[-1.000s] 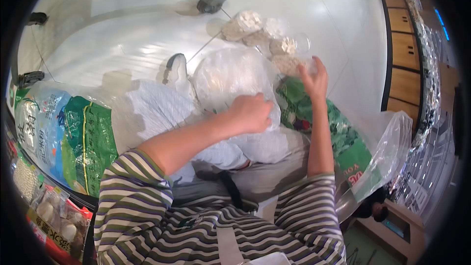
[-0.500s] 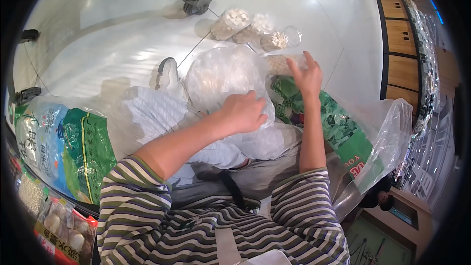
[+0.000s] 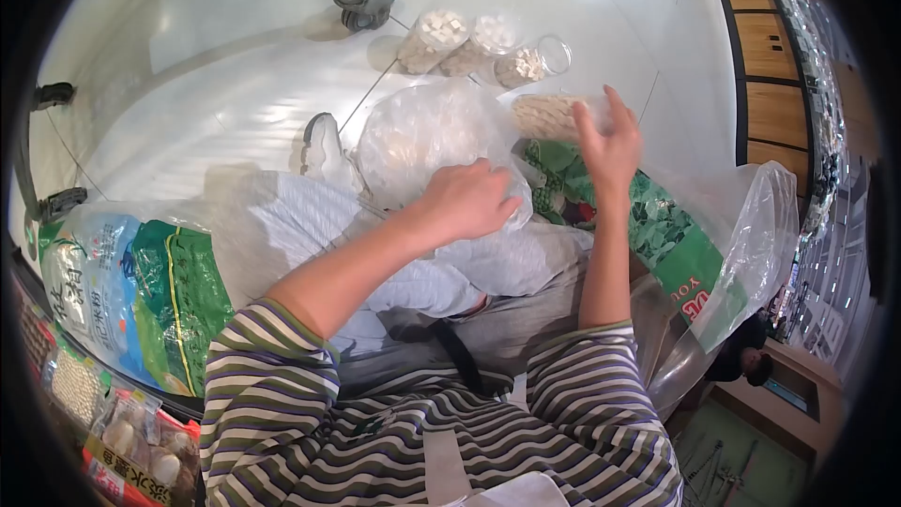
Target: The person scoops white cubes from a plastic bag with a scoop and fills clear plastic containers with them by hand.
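A clear plastic bag (image 3: 413,145) with pale contents bulges between my legs. My left hand (image 3: 474,197) is closed on the near edge of this bag, fingers curled. Just beyond the bag, a clear jar (image 3: 544,118) of pale pieces lies on its side. My right hand (image 3: 612,141) has its thumb and fingers around the jar's right end; the exact contact is partly hidden. Farther out on the floor, three jars of pale cubes stand close together: a left jar (image 3: 434,42), a middle jar (image 3: 490,36) and an open right jar (image 3: 519,68).
A green printed bag (image 3: 690,272) in clear plastic lies by my right arm. Blue and green food sacks (image 3: 178,291) stand at my left, above packaged goods (image 3: 141,441). A metal leg with a caster (image 3: 371,0) stands ahead. Wooden drawers (image 3: 774,56) line the right side.
My right hand has shifted right, and the lying jar shows more of its side. My left hand stays at the bag. The whole view has moved slightly.
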Demonstrator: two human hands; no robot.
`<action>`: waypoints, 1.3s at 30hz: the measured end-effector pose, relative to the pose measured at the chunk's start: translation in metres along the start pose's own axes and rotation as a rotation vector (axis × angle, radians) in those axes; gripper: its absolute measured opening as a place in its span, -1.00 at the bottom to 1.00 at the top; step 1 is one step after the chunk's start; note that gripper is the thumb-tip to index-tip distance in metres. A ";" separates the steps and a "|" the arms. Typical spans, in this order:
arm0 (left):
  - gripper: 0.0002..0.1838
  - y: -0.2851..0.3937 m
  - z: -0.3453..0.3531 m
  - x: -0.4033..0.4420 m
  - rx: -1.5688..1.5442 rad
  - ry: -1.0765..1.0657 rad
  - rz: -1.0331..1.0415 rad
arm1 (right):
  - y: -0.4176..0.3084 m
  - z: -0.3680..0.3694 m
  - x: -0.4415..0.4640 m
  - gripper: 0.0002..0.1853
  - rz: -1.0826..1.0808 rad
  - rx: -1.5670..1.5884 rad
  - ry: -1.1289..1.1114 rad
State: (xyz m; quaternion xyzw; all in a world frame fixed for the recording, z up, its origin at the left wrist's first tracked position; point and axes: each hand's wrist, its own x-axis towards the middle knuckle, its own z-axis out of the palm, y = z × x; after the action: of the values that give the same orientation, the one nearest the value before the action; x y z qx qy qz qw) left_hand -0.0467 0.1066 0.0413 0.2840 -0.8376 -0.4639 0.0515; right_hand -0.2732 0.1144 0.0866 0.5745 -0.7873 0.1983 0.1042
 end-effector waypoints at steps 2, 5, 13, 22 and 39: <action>-0.49 0.003 -0.011 0.003 -0.042 -0.046 -0.089 | 0.006 -0.013 -0.003 -0.44 -0.019 0.053 0.086; -0.41 0.004 -0.016 0.014 -0.365 0.118 -0.285 | 0.003 -0.045 -0.011 -0.52 0.260 0.464 0.040; -0.38 -0.009 -0.004 0.020 -1.269 0.432 -0.003 | -0.033 -0.052 -0.034 -0.56 0.169 0.732 -0.043; -0.29 -0.028 0.003 0.034 -1.357 0.464 -0.125 | -0.046 -0.051 -0.032 -0.55 0.040 0.621 0.050; -0.09 -0.018 -0.012 0.021 -1.348 0.072 -0.136 | -0.084 -0.109 -0.023 -0.35 -0.082 0.263 -0.093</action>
State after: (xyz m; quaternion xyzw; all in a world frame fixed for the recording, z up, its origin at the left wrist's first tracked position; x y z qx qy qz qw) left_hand -0.0527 0.0794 0.0300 0.2569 -0.3433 -0.8772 0.2160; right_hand -0.1931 0.1599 0.1921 0.6236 -0.7343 0.2683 -0.0007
